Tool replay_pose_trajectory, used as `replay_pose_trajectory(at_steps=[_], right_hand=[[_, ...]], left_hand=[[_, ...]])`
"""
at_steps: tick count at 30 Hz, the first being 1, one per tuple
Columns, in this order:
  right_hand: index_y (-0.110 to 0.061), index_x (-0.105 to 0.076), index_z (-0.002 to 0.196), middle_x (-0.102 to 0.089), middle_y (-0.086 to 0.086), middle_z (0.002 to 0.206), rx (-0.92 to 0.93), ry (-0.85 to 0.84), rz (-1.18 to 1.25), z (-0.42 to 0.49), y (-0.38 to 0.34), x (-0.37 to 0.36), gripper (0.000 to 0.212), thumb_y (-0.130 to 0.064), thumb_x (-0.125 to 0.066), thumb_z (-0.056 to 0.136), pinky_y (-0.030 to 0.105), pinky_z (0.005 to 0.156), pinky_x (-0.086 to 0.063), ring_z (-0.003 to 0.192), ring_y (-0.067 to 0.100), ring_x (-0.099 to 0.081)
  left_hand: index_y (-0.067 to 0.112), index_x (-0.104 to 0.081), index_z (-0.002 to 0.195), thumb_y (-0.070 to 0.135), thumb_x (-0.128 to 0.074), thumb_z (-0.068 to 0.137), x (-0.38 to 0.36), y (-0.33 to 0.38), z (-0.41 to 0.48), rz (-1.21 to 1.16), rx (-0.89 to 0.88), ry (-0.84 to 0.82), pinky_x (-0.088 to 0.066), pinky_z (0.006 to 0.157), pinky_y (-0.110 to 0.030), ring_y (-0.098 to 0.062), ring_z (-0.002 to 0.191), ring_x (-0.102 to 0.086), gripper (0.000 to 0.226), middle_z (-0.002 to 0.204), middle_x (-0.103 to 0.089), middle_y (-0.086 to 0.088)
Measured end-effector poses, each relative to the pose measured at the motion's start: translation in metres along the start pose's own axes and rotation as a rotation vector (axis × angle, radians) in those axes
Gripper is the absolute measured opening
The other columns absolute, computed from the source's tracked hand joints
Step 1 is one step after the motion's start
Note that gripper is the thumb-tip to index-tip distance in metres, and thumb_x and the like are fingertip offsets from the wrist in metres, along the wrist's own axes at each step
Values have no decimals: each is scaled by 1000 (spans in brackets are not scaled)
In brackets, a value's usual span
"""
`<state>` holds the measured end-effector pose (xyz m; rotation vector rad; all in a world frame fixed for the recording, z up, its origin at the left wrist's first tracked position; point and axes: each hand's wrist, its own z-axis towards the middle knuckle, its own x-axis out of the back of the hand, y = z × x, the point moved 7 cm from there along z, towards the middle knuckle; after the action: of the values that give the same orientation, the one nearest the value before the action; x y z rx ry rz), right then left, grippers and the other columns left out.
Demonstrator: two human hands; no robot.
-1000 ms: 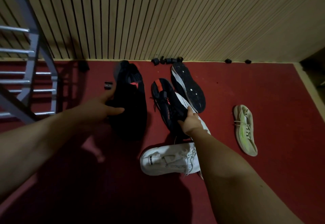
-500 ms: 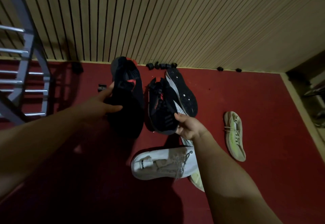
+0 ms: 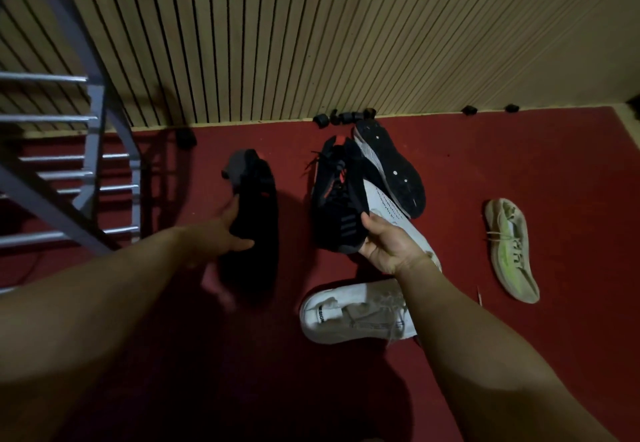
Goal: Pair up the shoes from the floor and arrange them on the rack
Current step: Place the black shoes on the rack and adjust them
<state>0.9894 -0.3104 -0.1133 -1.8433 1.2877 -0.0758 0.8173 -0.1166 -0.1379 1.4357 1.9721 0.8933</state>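
My left hand (image 3: pixel 227 233) grips a black shoe with a small red mark (image 3: pixel 254 223), held above the red floor. My right hand (image 3: pixel 388 244) grips a matching black shoe with red accents (image 3: pixel 341 206) by its toe end and holds it up, laces towards me. On the floor lie a black-soled shoe on its side (image 3: pixel 391 167), a white shoe sole-up (image 3: pixel 398 223) partly under my right hand, a white sneaker (image 3: pixel 356 313) nearer me, and a cream and green shoe (image 3: pixel 512 251) at the right. The grey metal rack (image 3: pixel 93 150) stands at the left.
A slatted wooden wall (image 3: pixel 311 43) runs along the back. Several small black pieces (image 3: pixel 343 117) lie at its base, and two more (image 3: pixel 488 109) further right. Red floor (image 3: pixel 519 164) spreads to the right and towards me.
My right hand has lifted the black and red shoe off the floor and turned it upright. The left hand keeps its black shoe, now drawn apart from the other one.
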Motion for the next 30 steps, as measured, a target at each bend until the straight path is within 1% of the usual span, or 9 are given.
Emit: replay_pose_trajectory(at_steps=[4,9,12,15,18,21,24,26,30], right_hand=[[-9,-59,108,-73,2,90,-41,-16,0,2,12,-12,21,-9,-40,99,24,71,-58,78,10,-70],[-11,-56,118,-70,4,94,-38,-125,24,7,28,-54,26,-8,-38,100,26,65,-57,81,13,-68],[-14,-54,120,-65,4,102,-29,-184,14,11,42,-88,27,-7,-39,99,27,70,-58,88,15,-65],[-15,-57,114,-71,-1,96,-14,-233,23,17,59,-117,25,-7,-40,98,27,72,-57,84,12,-68],[-14,-54,120,-72,-2,94,-54,-221,44,22,74,-132,25,-10,-41,99,29,71,-58,83,12,-69],[-18,-45,134,-60,-1,119,-10,-124,-431,25,75,-126,36,-30,-44,100,33,81,-53,102,13,-59],[-15,-42,138,-50,15,136,168,239,-1081,39,58,-95,51,-44,-48,96,36,101,-40,122,30,-50],[-13,-29,145,-47,21,139,37,293,-1028,42,70,-84,63,-44,-52,94,37,103,-39,124,35,-49],[-13,-4,151,-38,21,144,-102,115,-1064,43,106,-102,90,-31,-65,88,37,105,-39,127,35,-47]], left_hand=[[5,-47,137,16,-52,96,15,-5,-3,-108,46,174,-42,103,-40,-29,115,-56,42,126,-59,-14],[16,-54,127,43,-44,97,30,22,-16,-131,-85,308,-49,97,-42,-29,115,-59,41,126,-60,-11],[17,-48,134,36,-41,100,20,28,-20,-269,-90,253,-45,83,-18,-14,112,-55,40,130,-55,1],[37,-52,122,30,-47,98,13,27,-28,-308,-69,138,-44,84,-29,-15,111,-56,26,122,-60,6],[50,-50,111,7,-47,96,20,22,-35,-351,-105,133,-48,74,-36,-20,100,-60,46,112,-63,6],[53,-33,133,-2,-48,93,33,15,-42,-328,-158,231,-37,65,-32,-20,82,-54,70,106,-61,4],[44,-15,147,-5,-51,92,35,8,-50,-262,-183,252,-44,71,-32,-13,90,-59,82,116,-59,7],[40,-15,149,-7,-51,91,36,4,-55,-251,-193,278,-47,83,-31,-11,101,-58,82,124,-57,7],[40,-18,148,-11,-49,90,41,-4,-60,-257,-191,327,-41,104,-36,-14,121,-50,83,136,-50,5]])
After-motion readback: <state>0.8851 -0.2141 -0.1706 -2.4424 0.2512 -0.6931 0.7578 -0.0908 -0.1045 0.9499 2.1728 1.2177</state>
